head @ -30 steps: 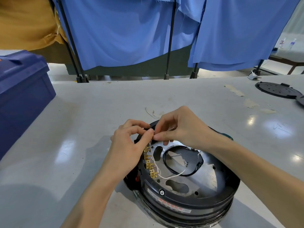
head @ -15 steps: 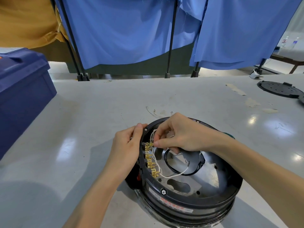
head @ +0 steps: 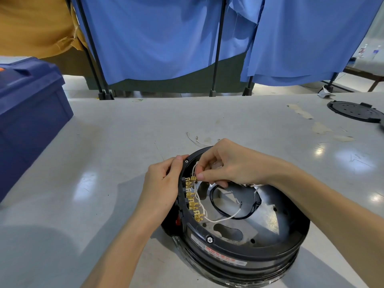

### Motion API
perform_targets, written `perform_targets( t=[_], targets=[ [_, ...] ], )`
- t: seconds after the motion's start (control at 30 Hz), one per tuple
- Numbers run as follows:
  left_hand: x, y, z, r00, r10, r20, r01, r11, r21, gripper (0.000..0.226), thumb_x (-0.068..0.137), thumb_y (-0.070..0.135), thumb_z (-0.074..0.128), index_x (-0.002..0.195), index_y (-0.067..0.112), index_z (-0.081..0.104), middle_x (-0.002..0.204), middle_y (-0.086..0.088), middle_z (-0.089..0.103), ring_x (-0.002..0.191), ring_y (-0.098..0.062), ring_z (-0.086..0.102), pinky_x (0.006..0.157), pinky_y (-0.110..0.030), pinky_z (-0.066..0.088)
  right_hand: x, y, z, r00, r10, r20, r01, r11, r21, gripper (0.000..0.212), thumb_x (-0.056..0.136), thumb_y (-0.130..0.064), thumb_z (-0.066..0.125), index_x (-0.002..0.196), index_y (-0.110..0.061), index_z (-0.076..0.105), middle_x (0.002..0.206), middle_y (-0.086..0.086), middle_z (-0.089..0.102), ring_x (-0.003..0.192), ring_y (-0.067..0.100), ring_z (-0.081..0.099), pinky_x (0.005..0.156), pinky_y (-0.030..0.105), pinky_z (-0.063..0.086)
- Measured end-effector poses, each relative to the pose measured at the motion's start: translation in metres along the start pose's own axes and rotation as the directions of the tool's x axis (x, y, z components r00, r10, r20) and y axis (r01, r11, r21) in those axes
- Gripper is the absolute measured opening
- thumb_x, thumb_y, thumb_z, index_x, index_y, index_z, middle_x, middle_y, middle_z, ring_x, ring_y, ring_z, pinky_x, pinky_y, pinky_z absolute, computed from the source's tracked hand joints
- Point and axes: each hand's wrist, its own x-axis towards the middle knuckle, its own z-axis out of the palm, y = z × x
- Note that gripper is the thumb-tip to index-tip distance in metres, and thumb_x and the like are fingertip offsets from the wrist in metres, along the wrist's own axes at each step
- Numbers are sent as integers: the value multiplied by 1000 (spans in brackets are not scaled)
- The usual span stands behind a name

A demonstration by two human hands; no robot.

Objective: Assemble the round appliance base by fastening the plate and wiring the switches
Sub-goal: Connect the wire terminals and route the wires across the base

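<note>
The round black appliance base [head: 234,221] lies near the front of the grey table [head: 124,142], its shiny metal plate [head: 268,217] already seated inside. A second ago both hands met above the rim; now the right hand [head: 232,165] has dropped inside and pinches a thin white wire [head: 218,219] at the top brass terminal [head: 193,178] of the switch row, so a connection seems underway (whether it is seated, I cannot tell). The left hand [head: 164,183] has shifted to clasp the smooth plastic rim, thumb pressed on top
</note>
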Motion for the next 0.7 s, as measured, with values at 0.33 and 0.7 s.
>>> perform_targets(
  t=[0.33, 0.7],
  targets=[
    [0, 1, 0, 1000, 19, 20, -19, 1000, 13, 34, 102, 26, 44, 90, 35, 75, 81, 8, 76, 79, -9, 71, 69, -20, 54, 3, -6, 0, 999, 23, 29, -23, 1000, 5, 13, 93, -12, 63, 86, -2, 69, 43, -6, 50, 41, 2, 43, 48, 9, 35],
    [-1, 7, 5, 999, 28, -30, -26, 998, 63, 37, 103, 21, 42, 93, 25, 77, 81, 2, 75, 86, -21, 68, 85, -43, 53, 13, -8, 18, 987, 50, -156, -59, 997, -54, 13, 89, -5, 65, 76, -6, 68, 42, -9, 51, 38, 0, 44, 42, 12, 36]
  ],
)
